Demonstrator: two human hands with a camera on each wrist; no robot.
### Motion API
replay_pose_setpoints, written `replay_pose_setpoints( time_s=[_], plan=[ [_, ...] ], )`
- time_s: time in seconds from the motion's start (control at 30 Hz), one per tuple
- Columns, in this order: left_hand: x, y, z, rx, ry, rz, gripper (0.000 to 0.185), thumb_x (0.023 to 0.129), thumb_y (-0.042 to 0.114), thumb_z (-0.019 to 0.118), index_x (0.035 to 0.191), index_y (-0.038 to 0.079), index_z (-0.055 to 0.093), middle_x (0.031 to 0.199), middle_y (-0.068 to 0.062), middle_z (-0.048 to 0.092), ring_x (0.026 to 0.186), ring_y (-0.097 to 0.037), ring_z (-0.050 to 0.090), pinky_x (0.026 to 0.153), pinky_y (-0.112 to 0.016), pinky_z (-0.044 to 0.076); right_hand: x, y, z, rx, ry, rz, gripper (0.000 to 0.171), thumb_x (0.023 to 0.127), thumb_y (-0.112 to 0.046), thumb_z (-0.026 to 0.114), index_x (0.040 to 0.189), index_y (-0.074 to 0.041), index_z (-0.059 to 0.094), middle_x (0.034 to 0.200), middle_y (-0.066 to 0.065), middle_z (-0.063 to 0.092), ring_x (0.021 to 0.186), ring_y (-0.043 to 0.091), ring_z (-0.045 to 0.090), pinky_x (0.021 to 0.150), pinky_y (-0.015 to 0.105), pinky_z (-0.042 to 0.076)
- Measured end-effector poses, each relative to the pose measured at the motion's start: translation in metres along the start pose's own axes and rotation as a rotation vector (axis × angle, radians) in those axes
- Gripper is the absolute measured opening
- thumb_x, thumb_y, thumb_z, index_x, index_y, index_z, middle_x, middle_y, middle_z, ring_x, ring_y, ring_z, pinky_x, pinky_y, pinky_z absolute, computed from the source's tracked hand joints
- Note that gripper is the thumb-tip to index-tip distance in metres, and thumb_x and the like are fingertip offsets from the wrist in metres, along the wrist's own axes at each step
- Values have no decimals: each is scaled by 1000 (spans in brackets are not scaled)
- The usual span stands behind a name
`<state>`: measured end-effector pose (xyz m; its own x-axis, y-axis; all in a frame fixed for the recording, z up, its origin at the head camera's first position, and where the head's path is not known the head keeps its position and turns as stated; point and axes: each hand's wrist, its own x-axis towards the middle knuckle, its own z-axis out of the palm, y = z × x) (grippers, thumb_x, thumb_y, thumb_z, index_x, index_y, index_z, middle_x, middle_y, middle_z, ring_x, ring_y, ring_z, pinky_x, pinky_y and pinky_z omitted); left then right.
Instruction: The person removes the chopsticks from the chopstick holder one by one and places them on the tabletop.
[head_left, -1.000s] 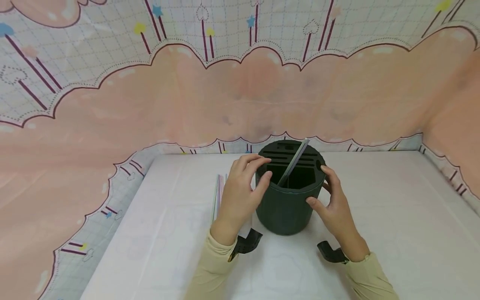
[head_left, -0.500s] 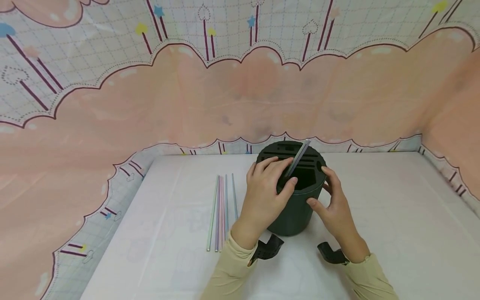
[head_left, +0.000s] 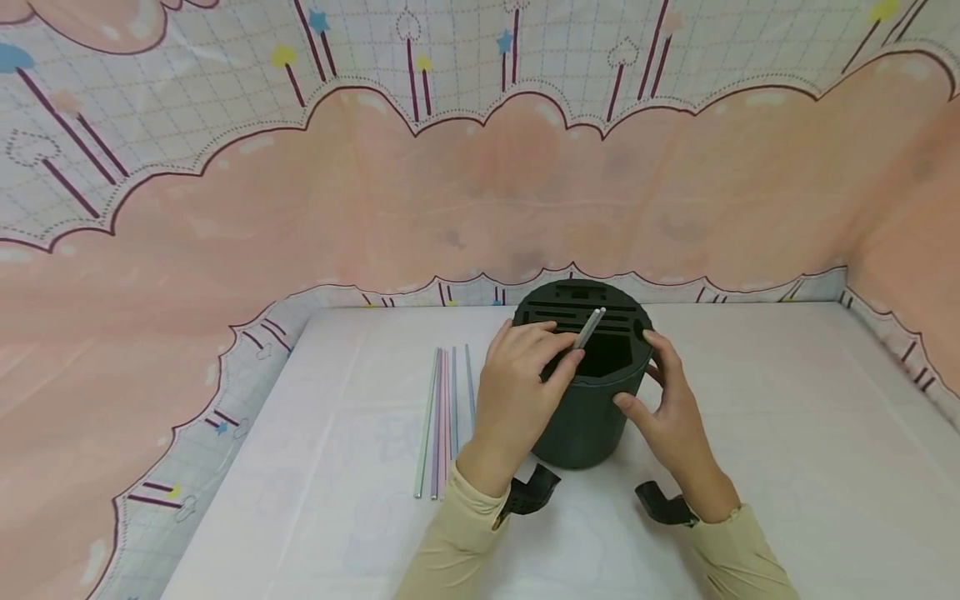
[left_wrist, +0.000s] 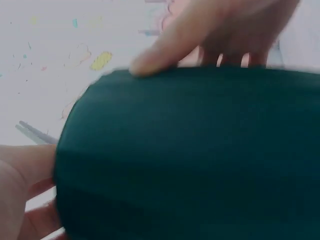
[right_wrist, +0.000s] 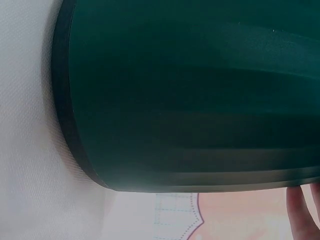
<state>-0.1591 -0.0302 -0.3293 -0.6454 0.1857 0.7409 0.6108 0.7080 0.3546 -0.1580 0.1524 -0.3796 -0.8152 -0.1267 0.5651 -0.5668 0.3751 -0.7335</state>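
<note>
A dark green round pen holder (head_left: pixel 577 417) stands upright on the table, its top divided into narrow slots and a larger front compartment. My left hand (head_left: pixel 517 387) is over the left side of its rim and pinches a pair of thin grey sticks (head_left: pixel 590 327) between thumb and fingers. Their tops slant up to the right above the compartment; their lower ends are hidden behind the hand. My right hand (head_left: pixel 667 408) grips the holder's right side, thumb in front and fingers round the far side. In the left wrist view, the grey sticks (left_wrist: pixel 37 132) poke out beyond the holder's rim.
Several thin pastel sticks in green, purple, pink and blue, among them a green stick (head_left: pixel 427 425), lie roughly side by side on the white tabletop (head_left: pixel 337 467) left of the holder. A printed cloth (head_left: pixel 480 200) hangs behind the table. Each wrist bears a black camera mount.
From the holder's left rim, my left hand has moved right onto the grey sticks, which leaned loose in the compartment. Their tops now sit lower and further left. The right hand stays put.
</note>
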Motion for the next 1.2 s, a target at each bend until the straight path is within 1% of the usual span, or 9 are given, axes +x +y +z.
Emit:
replay_pose_setpoints(
  time_s=[0.07, 0.17, 0.27, 0.33, 0.43, 0.57, 0.77, 1.07, 1.2],
  plan=[
    [-1, -2, -5, -12, 14, 18, 18, 85, 26, 61, 96, 14, 69, 86, 6, 64, 89, -9, 56, 98, -34, 33, 0, 0, 0, 3, -2, 4, 71, 80, -15, 67, 137, -5, 26, 139, 17, 29, 126, 6, 26, 93, 57, 29],
    [-3, -3, -13, -92, 38, 17, 18, 85, 25, 61, 96, 14, 69, 84, 8, 62, 75, -4, 53, 76, -21, 43, 0, 1, 1, 2, -7, 11, 71, 80, -14, 67, 137, -5, 25, 139, 16, 28, 127, 6, 26, 94, 56, 29],
    [-3, -2, -20, -225, 81, -15, 16, 85, 23, 61, 95, 13, 68, 87, 7, 61, 73, -2, 54, 59, -18, 43, 0, 1, 1, -4, -10, 13, 71, 80, -12, 67, 137, -5, 25, 139, 16, 28, 127, 8, 26, 94, 56, 29],
    [-2, 0, -24, -306, 118, -34, 15, 85, 20, 60, 95, 12, 68, 89, 5, 62, 75, -3, 55, 62, -19, 46, -1, 2, 1, -7, -10, 14, 71, 80, -13, 67, 137, -6, 25, 139, 16, 28, 127, 8, 26, 94, 56, 29],
    [-1, 1, -32, -413, 183, -40, 11, 84, 14, 61, 92, 8, 66, 91, 2, 63, 81, -7, 58, 69, -23, 49, -2, 17, 1, -7, -13, 27, 74, 79, -18, 68, 139, -15, 25, 141, 6, 29, 127, 11, 27, 98, 47, 30],
    [1, 2, -47, -571, 270, -42, 11, 82, 1, 62, 92, 1, 64, 92, -6, 63, 81, -15, 60, 67, -30, 52, -5, 37, 1, -9, -16, 39, 78, 78, -24, 70, 139, -25, 23, 141, -6, 28, 128, 16, 27, 100, 37, 29],
    [3, -1, -73, -811, 397, -98, 15, 85, -4, 54, 99, -10, 58, 87, -19, 61, 79, -27, 60, 68, -41, 51, -3, 37, 0, 3, -7, 9, 76, 78, -27, 69, 139, -19, 24, 141, 0, 30, 127, 18, 29, 97, 49, 30],
    [1, -17, -104, -899, 629, -199, 16, 87, -4, 50, 100, -13, 55, 82, -21, 57, 74, -33, 58, 65, -41, 51, -1, 34, 0, 11, -9, -3, 76, 78, -28, 69, 139, -16, 25, 140, 3, 30, 126, 20, 30, 95, 53, 30],
    [0, -23, -114, -877, 601, -237, 18, 87, -4, 51, 101, -14, 56, 81, -21, 57, 74, -32, 58, 64, -39, 51, 0, 35, -1, 17, -11, 1, 76, 78, -31, 68, 139, -17, 25, 140, 2, 30, 126, 21, 30, 96, 53, 29]
  ],
)
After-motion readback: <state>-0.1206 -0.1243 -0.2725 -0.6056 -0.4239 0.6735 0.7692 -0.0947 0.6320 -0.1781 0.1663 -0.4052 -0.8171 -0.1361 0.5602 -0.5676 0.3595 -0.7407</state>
